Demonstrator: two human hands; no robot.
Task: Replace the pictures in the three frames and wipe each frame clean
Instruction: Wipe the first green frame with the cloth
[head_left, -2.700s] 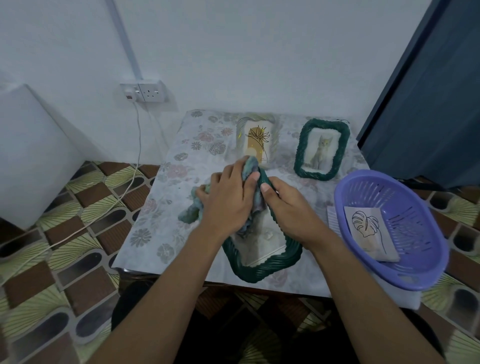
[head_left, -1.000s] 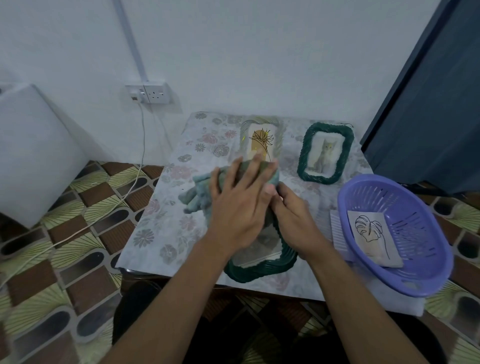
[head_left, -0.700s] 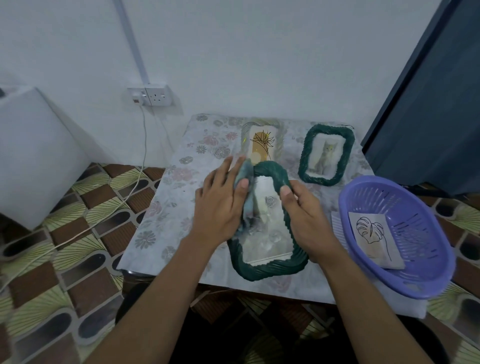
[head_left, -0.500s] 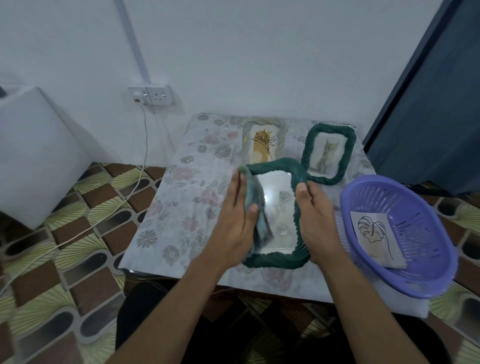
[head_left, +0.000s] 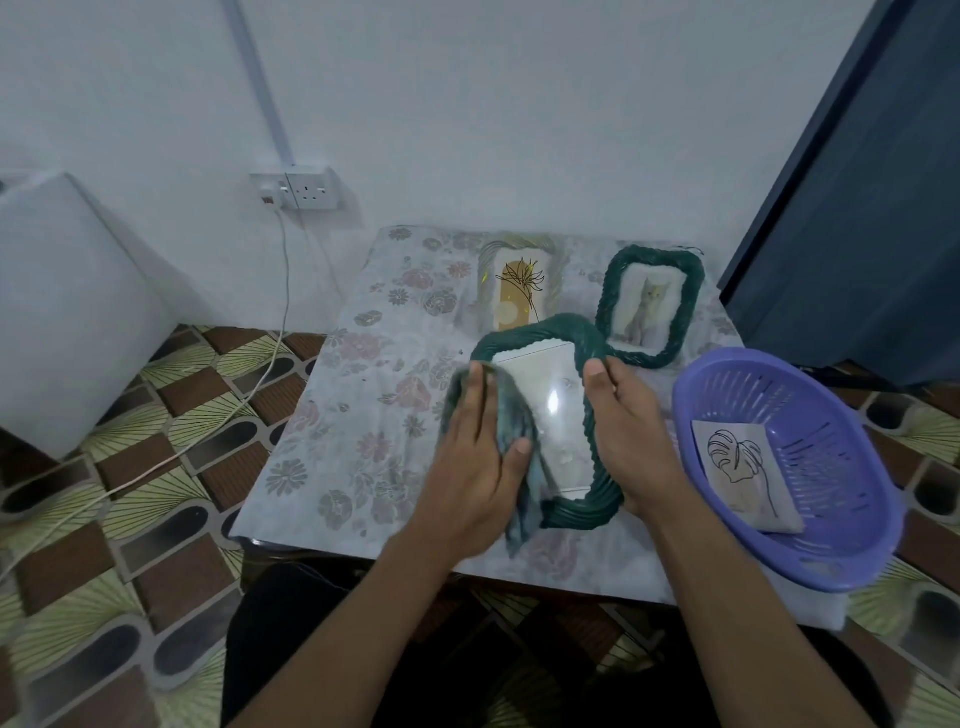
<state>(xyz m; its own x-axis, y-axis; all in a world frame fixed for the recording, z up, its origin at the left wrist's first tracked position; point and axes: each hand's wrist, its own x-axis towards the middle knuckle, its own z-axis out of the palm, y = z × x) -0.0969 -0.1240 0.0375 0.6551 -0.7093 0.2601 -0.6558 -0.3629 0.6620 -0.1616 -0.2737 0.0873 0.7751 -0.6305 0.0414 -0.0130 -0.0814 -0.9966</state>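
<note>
Head view, looking down on a small table (head_left: 353, 415) under a pale floral-print cover.

Held between both hands over the near middle of the table: dark green rope-rimmed rectangular picture frame (head_left: 558, 332), far end tipped up, top corner overlapping the view of the frames behind. Near end low by the table edge; touching the cover or not, cannot tell. Bright glare spot on the glass, white behind it.

Left hand (head_left: 480, 462): on the frame's left side, with a crumpled teal-grey wiping cloth (head_left: 517, 415) trapped between palm and rim. Fingers pointing away along the rim, thumb pressed over the cloth onto the front. Cloth tail hanging below the hand.

Right hand (head_left: 631, 441): clamped on the frame's right rim, thumb on the front edge near the top, fingers hidden behind. Hands apart, one on each side of the frame.

At the far side of the table, lying side by side: pale cream-rimmed frame with a yellow plant drawing (head_left: 519, 291) on the left, second dark green rope-rimmed frame with a cat photo (head_left: 649, 306) on the right. Both apart from the hands.

At the table's near right corner, partly past the edge: round purple slotted plastic basket (head_left: 841, 447), holding a white card with a black line drawing of a leaf (head_left: 743, 473).

Elsewhere: white wall socket (head_left: 306, 189) with a white cable (head_left: 283, 291) trailing to the brown-and-green patterned floor tiles (head_left: 171, 467); white boxy cabinet (head_left: 67, 312) at left; dark blue panel (head_left: 857, 218) at right.
</note>
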